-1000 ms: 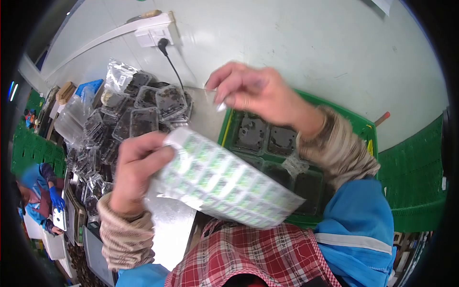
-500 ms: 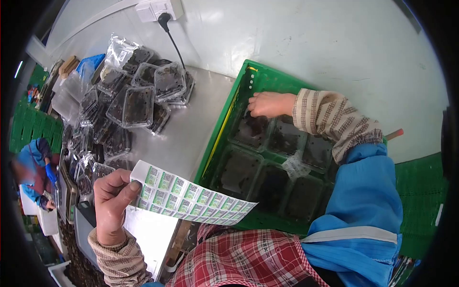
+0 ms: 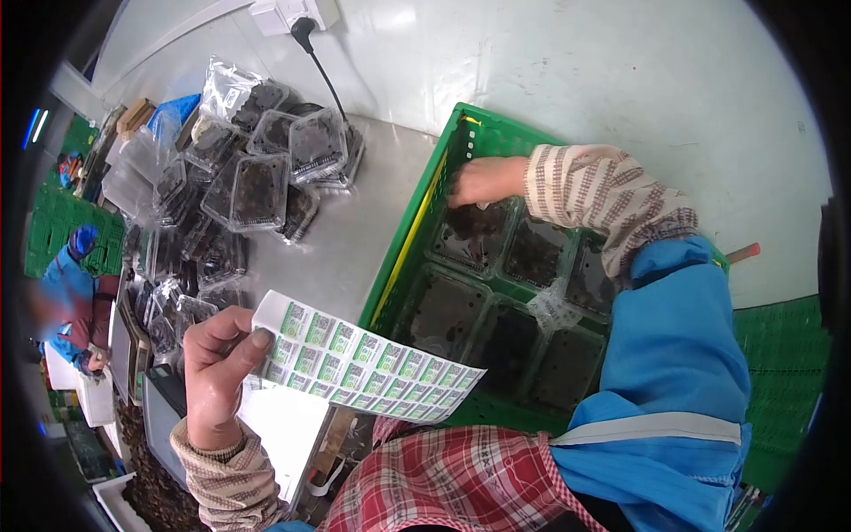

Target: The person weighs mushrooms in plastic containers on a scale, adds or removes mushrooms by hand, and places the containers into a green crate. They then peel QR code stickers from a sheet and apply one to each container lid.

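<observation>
- My left hand (image 3: pixel 217 372), lower left of the frame, pinches one end of a sheet of labels (image 3: pixel 368 359) between thumb and fingers.
- The sheet of labels slants from left of centre toward the lower middle, its printed side up and its far end curling down, partly in front of the green crate (image 3: pixel 510 137).
- Each label bears a dark, square, code-like pattern with green print; the lettering is too small for me to read.
- My right hand (image 3: pixel 486 180) reaches into the crate's upper left corner, fingers bent down over a clear container (image 3: pixel 465 244); a small white patch shows beneath them, but I cannot tell whether I grip it.
- More lidded containers with dark contents stand in rows in the crate, right of centre.
- Crumpled clear film (image 3: pixel 556 306) with faint, illegible marks lies across several of their lids.
- A heap of similar containers (image 3: pixel 258 193) occupies the upper left, on the metal table (image 3: pixel 363 168).
- A black plug (image 3: pixel 303 31) sits in a wall socket above.
</observation>
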Action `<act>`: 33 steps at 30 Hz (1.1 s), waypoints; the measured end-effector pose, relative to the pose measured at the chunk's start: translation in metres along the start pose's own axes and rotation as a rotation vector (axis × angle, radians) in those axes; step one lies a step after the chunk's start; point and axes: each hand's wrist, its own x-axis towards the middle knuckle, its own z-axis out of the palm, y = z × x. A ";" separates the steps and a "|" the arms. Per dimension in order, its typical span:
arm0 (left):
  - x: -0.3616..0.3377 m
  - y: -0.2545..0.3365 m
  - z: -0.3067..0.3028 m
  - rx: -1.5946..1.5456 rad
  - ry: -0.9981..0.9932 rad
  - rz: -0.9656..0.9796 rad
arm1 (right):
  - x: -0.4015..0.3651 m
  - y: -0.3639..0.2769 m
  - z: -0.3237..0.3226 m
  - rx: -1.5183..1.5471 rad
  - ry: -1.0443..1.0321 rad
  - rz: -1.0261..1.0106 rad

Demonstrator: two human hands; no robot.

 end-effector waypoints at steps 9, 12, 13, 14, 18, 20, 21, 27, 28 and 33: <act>0.028 0.006 0.006 0.143 -0.070 0.059 | 0.005 -0.079 -0.067 0.348 0.806 0.672; 0.036 0.004 0.021 0.065 -0.185 0.035 | -0.007 -0.141 -0.125 1.189 0.943 0.531; 0.037 0.005 0.025 0.069 -0.202 0.035 | -0.009 -0.151 -0.135 1.064 1.049 0.397; 0.039 0.006 0.029 0.065 -0.225 0.018 | -0.012 -0.162 -0.153 1.184 1.002 0.357; 0.042 0.009 0.043 0.054 -0.309 -0.009 | -0.006 -0.184 -0.164 1.301 0.999 0.243; 0.043 0.007 0.048 0.033 -0.328 -0.020 | -0.003 -0.190 -0.163 1.164 1.087 0.268; 0.043 0.007 0.053 0.020 -0.312 -0.011 | -0.003 -0.192 -0.161 1.022 1.162 0.280; 0.049 -0.005 0.056 0.129 -0.285 -0.043 | 0.002 -0.203 -0.139 0.818 1.271 0.323; 0.049 -0.010 0.058 0.121 -0.279 -0.061 | 0.002 -0.208 -0.134 0.827 1.279 0.345; 0.062 -0.022 0.065 0.004 -0.347 -0.147 | 0.008 -0.201 -0.113 0.834 1.281 0.371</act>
